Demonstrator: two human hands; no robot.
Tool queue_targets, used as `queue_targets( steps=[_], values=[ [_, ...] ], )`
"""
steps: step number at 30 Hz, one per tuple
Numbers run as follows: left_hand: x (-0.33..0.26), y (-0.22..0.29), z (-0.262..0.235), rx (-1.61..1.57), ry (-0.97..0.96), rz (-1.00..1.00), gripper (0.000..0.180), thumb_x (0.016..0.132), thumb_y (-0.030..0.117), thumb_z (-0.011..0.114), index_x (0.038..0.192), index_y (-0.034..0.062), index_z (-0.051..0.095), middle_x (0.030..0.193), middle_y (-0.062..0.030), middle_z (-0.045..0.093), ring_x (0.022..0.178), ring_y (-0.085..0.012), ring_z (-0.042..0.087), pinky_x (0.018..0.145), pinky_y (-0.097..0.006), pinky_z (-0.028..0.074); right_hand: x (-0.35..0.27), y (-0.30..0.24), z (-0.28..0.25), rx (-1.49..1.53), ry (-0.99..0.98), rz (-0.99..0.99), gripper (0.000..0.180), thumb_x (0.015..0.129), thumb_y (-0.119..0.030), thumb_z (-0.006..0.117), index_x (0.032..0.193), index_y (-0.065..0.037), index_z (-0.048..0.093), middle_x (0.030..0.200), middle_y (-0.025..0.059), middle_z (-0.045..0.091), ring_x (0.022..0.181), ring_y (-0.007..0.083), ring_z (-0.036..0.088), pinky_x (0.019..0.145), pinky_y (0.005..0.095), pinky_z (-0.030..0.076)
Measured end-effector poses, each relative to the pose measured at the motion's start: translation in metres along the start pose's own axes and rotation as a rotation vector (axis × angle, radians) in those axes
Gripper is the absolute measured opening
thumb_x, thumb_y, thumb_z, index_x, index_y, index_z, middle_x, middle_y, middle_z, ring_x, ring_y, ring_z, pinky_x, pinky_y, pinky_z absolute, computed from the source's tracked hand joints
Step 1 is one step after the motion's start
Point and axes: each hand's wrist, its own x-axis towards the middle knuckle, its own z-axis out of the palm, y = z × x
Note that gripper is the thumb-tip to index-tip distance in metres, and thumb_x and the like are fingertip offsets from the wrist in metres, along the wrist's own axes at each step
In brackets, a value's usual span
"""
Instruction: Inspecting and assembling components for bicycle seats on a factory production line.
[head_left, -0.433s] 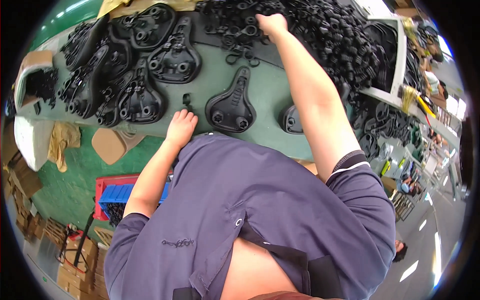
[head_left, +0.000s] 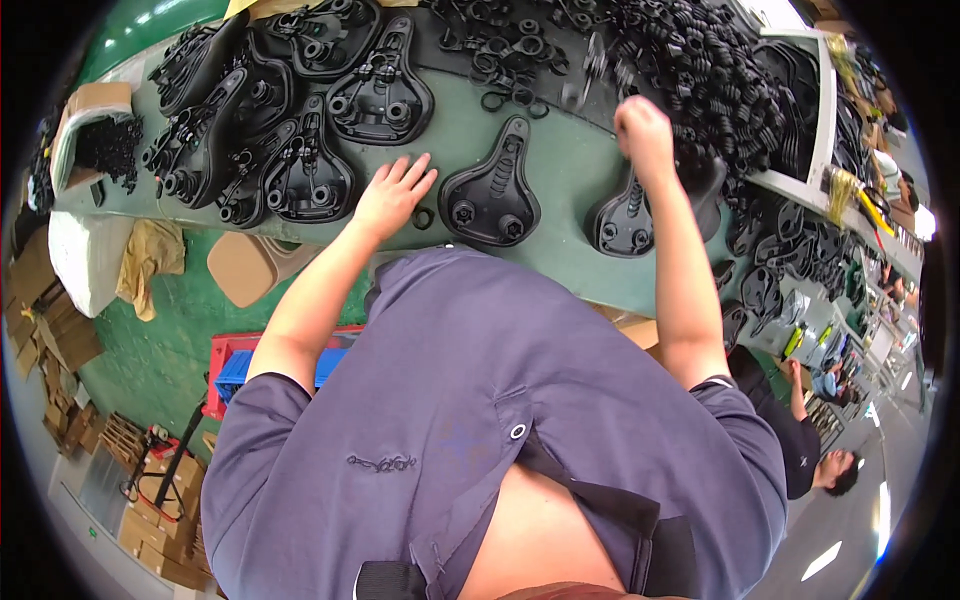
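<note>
Black bicycle saddles lie underside up on the green table. My left hand (head_left: pixel 396 200) rests near the table's front edge, open with fingers spread, beside a small black ring (head_left: pixel 423 217). Just right of it sits a single saddle (head_left: pixel 491 190). Over the nose of another saddle (head_left: pixel 622 222) hovers my right hand (head_left: pixel 645 138), its fingers curled closed; what they hold, if anything, is hidden. Off its fingertips, small dark parts (head_left: pixel 597 65) show smeared by motion, and whether they touch the hand I cannot tell.
Several saddles (head_left: pixel 310 175) crowd the table's left. Black clamp-like parts (head_left: pixel 520 50) and a heap of small black parts (head_left: pixel 700 75) cover the far side. A white-framed rack (head_left: pixel 800 190) stands at right. A blue bin (head_left: pixel 235 372) sits below left; another person (head_left: pixel 785 430) is behind right.
My right hand has come back from the far clamp-like parts toward the right saddle. My left hand has moved forward and spread its fingers, covering where a small black part lay. The view has shifted slightly.
</note>
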Motion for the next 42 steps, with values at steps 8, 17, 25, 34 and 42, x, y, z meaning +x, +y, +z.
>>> queue_targets(
  steps=[8, 17, 25, 34, 42],
  values=[
    [0.014, -0.020, 0.008, 0.004, -0.245, 0.153, 0.030, 0.093, 0.013, 0.061, 0.122, 0.0055, 0.066, 0.152, -0.0121, 0.054, 0.135, -0.0340, 0.058, 0.097, -0.042, 0.061, -0.257, 0.022, 0.066, -0.131, -0.117, 0.399, 0.044, 0.094, -0.037, 0.080, 0.075, -0.001, 0.065, 0.078, 0.0184, 0.063, 0.071, 0.0385, 0.063, 0.067, 0.0470, 0.049],
    [0.002, 0.016, -0.057, -0.107, -0.105, -0.352, 0.036, 0.090, 0.008, 0.074, 0.123, 0.0028, 0.062, 0.119, -0.0196, 0.067, 0.108, -0.0414, 0.070, 0.092, -0.049, 0.060, -0.285, 0.025, 0.107, -0.352, 0.014, 0.453, 0.069, 0.086, -0.016, 0.070, 0.148, 0.004, 0.044, 0.132, 0.0295, 0.061, 0.124, 0.0479, 0.061, 0.107, 0.0517, 0.052],
    [0.028, 0.092, -0.052, -0.374, -0.109, 0.007, 0.052, 0.088, 0.020, 0.081, 0.135, 0.0088, 0.061, 0.127, -0.0103, 0.066, 0.114, -0.0361, 0.068, 0.095, -0.046, 0.057, -0.240, 0.009, 0.110, -0.363, -0.342, 0.520, 0.097, 0.084, -0.024, 0.082, 0.161, 0.003, 0.028, 0.142, 0.0316, 0.051, 0.127, 0.0482, 0.060, 0.111, 0.0512, 0.051],
    [0.023, 0.086, -0.045, -0.435, -0.060, 0.048, 0.056, 0.085, 0.018, 0.083, 0.135, 0.0086, 0.061, 0.131, -0.0092, 0.064, 0.117, -0.0352, 0.067, 0.099, -0.046, 0.057, -0.150, -0.067, 0.056, 0.650, -0.253, 0.726, 0.055, 0.092, -0.051, 0.081, 0.110, 0.000, 0.072, 0.081, 0.0031, 0.068, 0.053, 0.0095, 0.052, 0.050, 0.0270, 0.042],
    [0.035, 0.076, -0.032, -0.821, -0.142, -0.168, 0.047, 0.077, 0.008, 0.085, 0.122, 0.0069, 0.069, 0.123, -0.0121, 0.068, 0.116, -0.0353, 0.068, 0.099, -0.044, 0.056, -0.082, -0.101, 0.125, -0.256, -0.387, 0.385, 0.061, 0.081, -0.050, 0.082, 0.105, 0.005, 0.076, 0.107, 0.0248, 0.077, 0.102, 0.0390, 0.076, 0.091, 0.0472, 0.062]
  ],
)
